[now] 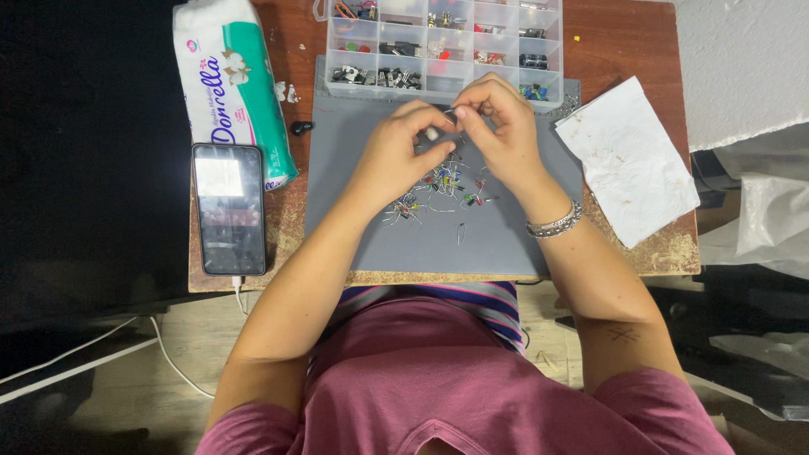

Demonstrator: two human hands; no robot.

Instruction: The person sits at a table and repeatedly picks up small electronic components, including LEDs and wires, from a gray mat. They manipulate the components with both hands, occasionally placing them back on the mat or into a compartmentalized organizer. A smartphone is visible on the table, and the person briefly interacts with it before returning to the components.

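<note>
My left hand point(396, 152) and my right hand point(499, 126) meet above a grey work mat point(506, 244), fingertips pinched together on one small electronic component point(449, 115) with thin wire leads. A loose pile of small electronic components point(442, 187) with coloured bodies and metal legs lies on the mat just below my hands. A silver bracelet point(554, 222) circles my right wrist.
A clear compartment box point(442, 46) of small parts stands at the mat's far edge. A tissue pack point(232, 84) and a phone point(228, 207) on a cable lie at the left. A stained white paper point(628, 160) lies at the right. The wooden table point(624, 38) ends near my body.
</note>
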